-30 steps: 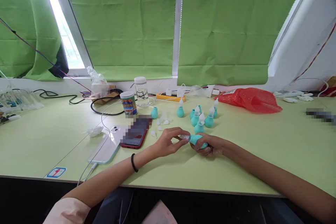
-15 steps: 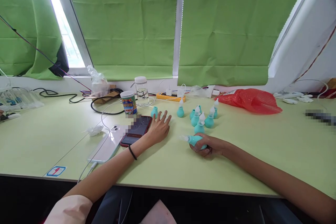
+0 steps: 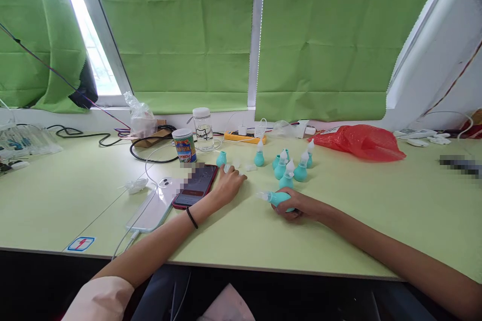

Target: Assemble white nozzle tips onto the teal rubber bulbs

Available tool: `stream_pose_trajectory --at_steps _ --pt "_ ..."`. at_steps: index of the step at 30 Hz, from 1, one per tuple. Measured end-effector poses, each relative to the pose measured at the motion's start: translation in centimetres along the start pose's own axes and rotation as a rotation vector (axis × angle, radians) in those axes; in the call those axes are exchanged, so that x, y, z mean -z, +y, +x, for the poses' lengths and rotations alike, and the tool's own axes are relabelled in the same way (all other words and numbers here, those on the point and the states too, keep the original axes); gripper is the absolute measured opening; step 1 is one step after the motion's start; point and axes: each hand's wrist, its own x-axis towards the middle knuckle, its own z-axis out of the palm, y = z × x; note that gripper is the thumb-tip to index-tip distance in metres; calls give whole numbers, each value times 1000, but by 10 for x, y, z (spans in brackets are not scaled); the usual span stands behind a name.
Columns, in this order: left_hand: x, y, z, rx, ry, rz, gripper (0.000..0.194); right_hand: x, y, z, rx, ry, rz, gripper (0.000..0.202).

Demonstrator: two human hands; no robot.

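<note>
My right hand is closed around the bulb of a teal nasal aspirator, held tilted low over the table with its clear tip pointing left. Reaching forward, my left hand has bent fingers that stand apart, with no object visible in them. Just past its fingertips lie small clear plastic pieces. A teal bulb without a tip stands behind that hand. Beyond my right hand is a group of several teal aspirators, most with clear tips, and one more aspirator stands apart from them.
Left of my left hand lie a dark phone and a pale phone with a white cable. A printed can, a clear jar, a yellow power strip and a red plastic bag are along the back.
My left hand's fingers have bent and drawn back slightly, uncovering clear pieces on the table. My right hand still grips the aspirator in nearly the same place.
</note>
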Motion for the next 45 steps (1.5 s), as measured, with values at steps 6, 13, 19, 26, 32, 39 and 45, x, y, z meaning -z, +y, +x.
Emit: stream_pose_trajectory --at_steps 6,13,19,26,32,39,45 --pt "20 12 -1 103 250 -543 24 -2 -5 -1 262 545 -449 16" --pt "25 13 1 223 61 -1437 31 2 -5 -6 389 749 -839 8" --pt "25 12 -1 187 -304 -1862 36 0 -4 -7 406 719 -927 10" --pt "25 10 -1 156 -318 -2001 33 -2 -4 -7 366 739 -968 11" --pt "25 14 -1 219 -255 -1879 37 1 0 -4 343 746 -1038 11" --pt "21 17 -4 293 -198 -1764 43 -3 7 -1 345 799 -1069 12" --pt "23 17 -5 240 -258 -1913 43 -6 5 0 397 762 -874 13"
